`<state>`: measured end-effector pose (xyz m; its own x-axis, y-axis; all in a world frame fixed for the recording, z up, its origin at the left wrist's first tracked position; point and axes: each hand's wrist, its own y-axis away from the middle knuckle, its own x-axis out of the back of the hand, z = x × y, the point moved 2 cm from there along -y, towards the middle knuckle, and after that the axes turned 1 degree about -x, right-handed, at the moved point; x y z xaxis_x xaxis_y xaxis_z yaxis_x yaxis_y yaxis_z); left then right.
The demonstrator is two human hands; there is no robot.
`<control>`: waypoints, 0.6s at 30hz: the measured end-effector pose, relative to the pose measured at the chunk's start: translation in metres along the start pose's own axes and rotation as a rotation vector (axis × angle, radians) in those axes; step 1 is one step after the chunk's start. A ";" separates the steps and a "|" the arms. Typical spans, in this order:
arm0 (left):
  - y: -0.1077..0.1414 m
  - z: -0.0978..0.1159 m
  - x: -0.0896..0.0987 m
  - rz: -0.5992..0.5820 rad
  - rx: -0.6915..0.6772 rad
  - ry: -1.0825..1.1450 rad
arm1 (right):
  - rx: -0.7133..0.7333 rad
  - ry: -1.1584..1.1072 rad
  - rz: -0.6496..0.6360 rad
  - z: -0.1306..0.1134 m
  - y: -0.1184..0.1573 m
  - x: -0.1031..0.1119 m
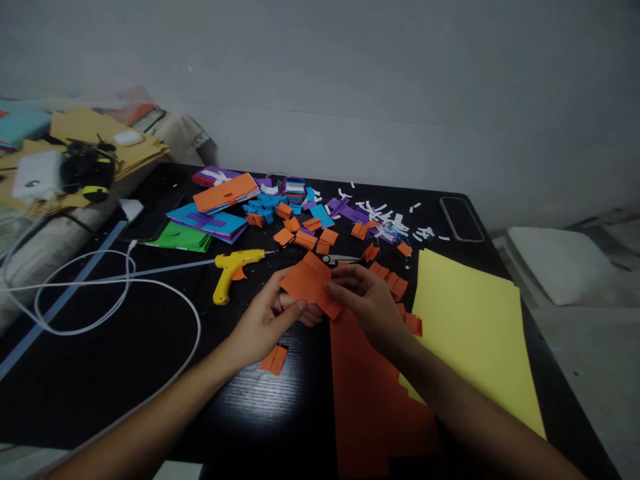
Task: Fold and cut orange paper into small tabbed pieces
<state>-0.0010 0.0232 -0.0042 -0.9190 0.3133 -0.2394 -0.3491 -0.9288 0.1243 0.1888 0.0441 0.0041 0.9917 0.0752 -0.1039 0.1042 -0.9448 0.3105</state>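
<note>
A folded orange paper piece [309, 283] is held up between both hands over the black table [150, 353]. My left hand [275, 313] grips its left and lower edge, thumb in front and fingers behind. My right hand [365, 293] pinches its right edge with thumb and fingers. Below the right hand lies a large orange sheet [365, 393]. Scissors [340, 259] lie just behind the held piece, partly hidden. One small folded orange piece [274, 360] rests under the left wrist, and several more [305, 239] are scattered behind the hands.
A yellow glue gun [230, 270] lies left of the hands, beside a looping white cable [197, 320]. Yellow sheets [470, 333] and a phone [461, 219] are at the right. Folded colored paper [207, 221] and white scraps [383, 217] lie at the back.
</note>
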 end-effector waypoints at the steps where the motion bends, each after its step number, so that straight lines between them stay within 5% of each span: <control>1: 0.000 0.000 0.000 0.001 0.003 0.000 | 0.006 0.009 0.003 -0.001 0.000 0.000; 5: 0.000 0.004 0.008 0.075 -0.013 -0.014 | 0.063 0.003 0.010 -0.005 -0.001 0.004; 9: 0.000 0.005 0.019 0.164 -0.068 -0.001 | 0.054 0.102 -0.116 -0.008 -0.002 0.005; 15: -0.001 0.006 0.022 0.011 -0.032 0.023 | 0.052 0.279 -0.183 -0.008 0.000 0.003; 18: -0.001 0.010 0.023 0.031 0.006 0.099 | 0.042 0.290 -0.197 -0.010 -0.001 0.004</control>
<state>-0.0232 0.0336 -0.0006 -0.9068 0.2633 -0.3291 -0.3222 -0.9365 0.1385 0.1937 0.0482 0.0133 0.9336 0.3388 0.1166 0.2982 -0.9151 0.2714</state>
